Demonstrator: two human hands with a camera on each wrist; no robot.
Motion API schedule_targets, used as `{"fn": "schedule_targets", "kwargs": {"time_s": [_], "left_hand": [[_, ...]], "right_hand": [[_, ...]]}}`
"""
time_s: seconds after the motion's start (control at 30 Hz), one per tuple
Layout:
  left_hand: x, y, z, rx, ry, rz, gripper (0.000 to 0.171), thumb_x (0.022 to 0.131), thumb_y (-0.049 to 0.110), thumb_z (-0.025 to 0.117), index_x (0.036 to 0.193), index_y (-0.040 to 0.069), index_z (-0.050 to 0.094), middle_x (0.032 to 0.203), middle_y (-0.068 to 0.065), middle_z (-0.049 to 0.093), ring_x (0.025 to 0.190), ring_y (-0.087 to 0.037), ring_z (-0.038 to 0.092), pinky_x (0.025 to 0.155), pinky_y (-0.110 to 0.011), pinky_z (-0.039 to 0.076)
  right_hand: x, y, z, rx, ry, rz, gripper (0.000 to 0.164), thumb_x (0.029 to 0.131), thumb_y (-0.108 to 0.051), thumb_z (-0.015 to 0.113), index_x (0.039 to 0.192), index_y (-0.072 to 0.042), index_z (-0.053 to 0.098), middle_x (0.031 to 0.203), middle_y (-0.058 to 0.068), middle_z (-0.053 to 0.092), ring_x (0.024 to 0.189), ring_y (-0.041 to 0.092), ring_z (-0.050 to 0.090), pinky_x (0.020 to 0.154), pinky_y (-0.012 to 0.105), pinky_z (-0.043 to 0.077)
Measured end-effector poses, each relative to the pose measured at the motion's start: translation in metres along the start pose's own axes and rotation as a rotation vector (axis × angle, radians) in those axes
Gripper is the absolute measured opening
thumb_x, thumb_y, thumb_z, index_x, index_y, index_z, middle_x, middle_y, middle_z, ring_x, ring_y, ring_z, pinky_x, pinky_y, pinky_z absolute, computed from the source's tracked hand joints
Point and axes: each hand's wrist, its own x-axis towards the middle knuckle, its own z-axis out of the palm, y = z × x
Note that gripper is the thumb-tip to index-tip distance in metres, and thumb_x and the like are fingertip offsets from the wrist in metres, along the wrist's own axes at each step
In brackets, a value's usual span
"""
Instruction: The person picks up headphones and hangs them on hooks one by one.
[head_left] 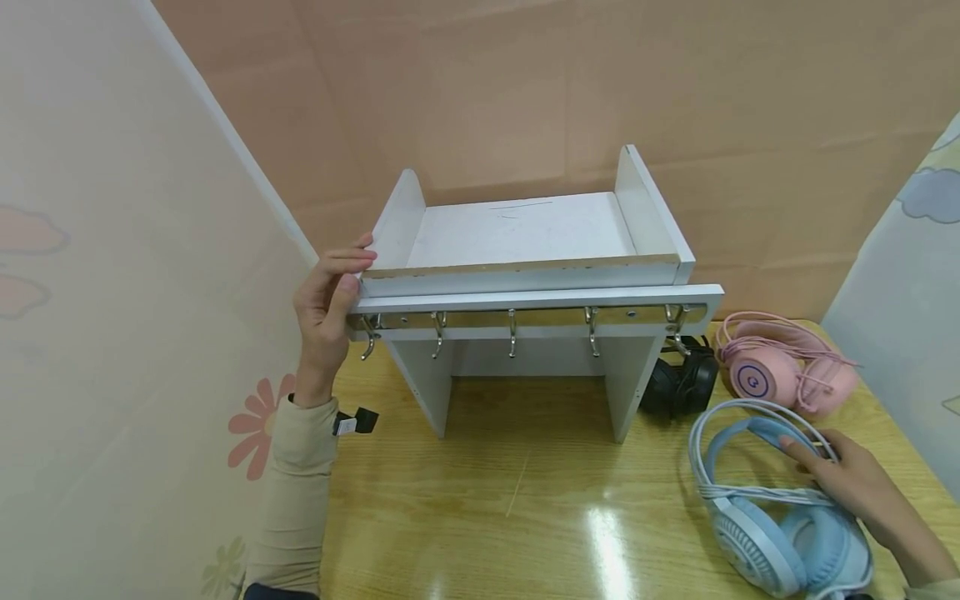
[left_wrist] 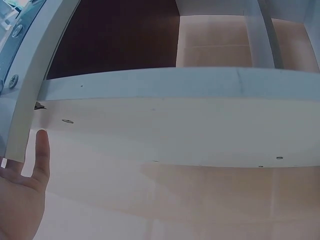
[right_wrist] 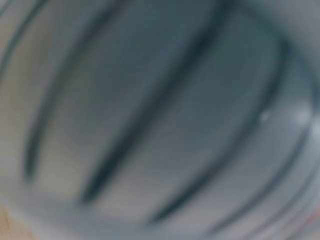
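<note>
Head: right fingers [head_left: 801, 454] pinch the pale-blue plastic headset [head_left: 761, 537] by its band, the best hold, at the bench [head_left: 510, 483]'s right; likely light, springy. Left fingers [head_left: 348, 260] clasp the white wooden hook-shelf [head_left: 525, 233]. Left wrist: its side panel [left_wrist: 175, 130]. Right wrist: blurred ribbed earcup [right_wrist: 160, 115].

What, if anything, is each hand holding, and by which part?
The right hand holds the blue headphones by the headband; the left hand grips the shelf at its left end.

Left hand [head_left: 322, 332] raised in a grip, right hand [head_left: 857, 479] lower, fingers curled.
</note>
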Motion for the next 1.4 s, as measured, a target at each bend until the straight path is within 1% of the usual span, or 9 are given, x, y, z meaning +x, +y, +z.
{"fn": "schedule_targets", "kwargs": {"time_s": [0.17,0.3,0.53,0.77,1.0,1.1,1.23,1.3,1.4], "left_hand": [[-0.001,0.0,-0.001,0.006,0.0,-0.004,0.027,0.099,0.002,0.049,0.109,-0.017,0.066,0.119,-0.004,0.075,0.138,-0.034,0.063,0.127,-0.055,0.038],[-0.001,0.001,-0.001,0.007,0.001,-0.009,0.028,0.099,0.002,0.049,0.11,-0.017,0.066,0.119,-0.004,0.075,0.139,-0.034,0.063,0.128,-0.054,0.038],[-0.001,0.002,-0.001,0.009,0.003,-0.011,0.027,0.099,0.002,0.049,0.11,-0.017,0.066,0.119,-0.004,0.075,0.138,-0.033,0.063,0.128,-0.054,0.039],[-0.001,0.002,0.0,0.006,-0.002,-0.008,0.027,0.099,0.002,0.049,0.11,-0.017,0.065,0.119,-0.004,0.075,0.139,-0.033,0.063,0.128,-0.054,0.038],[0.0,0.001,0.0,-0.009,-0.006,-0.004,0.026,0.1,0.001,0.05,0.11,-0.017,0.066,0.119,-0.004,0.076,0.139,-0.034,0.063,0.128,-0.055,0.038],[0.001,0.001,0.0,-0.012,-0.005,-0.009,0.026,0.1,0.0,0.05,0.111,-0.017,0.066,0.119,-0.004,0.075,0.139,-0.034,0.062,0.128,-0.054,0.038],[0.001,0.001,0.0,-0.019,-0.004,-0.012,0.026,0.1,0.0,0.05,0.11,-0.016,0.066,0.119,-0.004,0.075,0.139,-0.034,0.062,0.128,-0.054,0.038],[0.0,0.001,0.0,-0.023,-0.004,-0.012,0.025,0.1,0.0,0.05,0.109,-0.017,0.066,0.118,-0.004,0.075,0.139,-0.034,0.063,0.128,-0.055,0.038],[0.0,0.002,0.0,-0.026,-0.005,-0.01,0.025,0.1,0.0,0.05,0.108,-0.017,0.065,0.118,-0.005,0.076,0.139,-0.034,0.063,0.128,-0.055,0.038]], "right_hand": [[-0.004,-0.008,0.001,0.062,0.028,-0.024,0.074,0.114,-0.037,0.047,0.144,0.027,0.029,0.108,0.034,0.072,0.077,0.001,0.069,0.067,0.021,0.06],[-0.005,-0.012,0.001,0.062,0.041,-0.034,0.071,0.114,-0.037,0.048,0.144,0.026,0.031,0.106,0.029,0.074,0.076,0.0,0.069,0.066,0.021,0.06],[-0.005,-0.014,-0.001,0.053,0.065,-0.08,0.073,0.113,-0.037,0.051,0.149,0.023,0.031,0.121,0.042,0.064,0.079,-0.008,0.063,0.066,0.024,0.061],[-0.01,-0.014,-0.003,0.029,0.072,-0.096,0.073,0.112,-0.038,0.054,0.152,0.017,0.029,0.117,0.029,0.065,0.078,0.005,0.065,0.062,0.025,0.055],[-0.018,-0.021,-0.001,0.021,0.121,-0.107,0.065,0.11,-0.036,0.059,0.148,0.012,0.038,0.097,0.007,0.063,0.073,0.008,0.057,0.058,0.026,0.049],[-0.019,-0.024,-0.004,-0.002,0.136,-0.109,0.062,0.109,-0.037,0.062,0.145,0.01,0.043,0.1,0.01,0.063,0.077,0.005,0.053,0.06,0.025,0.046],[-0.022,-0.028,-0.008,-0.026,0.125,-0.1,0.064,0.108,-0.039,0.063,0.146,0.009,0.044,0.115,0.025,0.064,0.085,0.0,0.05,0.064,0.023,0.045],[-0.023,-0.029,-0.009,-0.026,0.112,-0.091,0.067,0.108,-0.04,0.063,0.148,0.01,0.042,0.123,0.034,0.061,0.088,0.0,0.051,0.065,0.023,0.045],[-0.026,-0.03,-0.011,-0.027,0.096,-0.078,0.069,0.108,-0.041,0.062,0.148,0.01,0.04,0.126,0.037,0.06,0.088,0.004,0.052,0.065,0.024,0.045]]}}
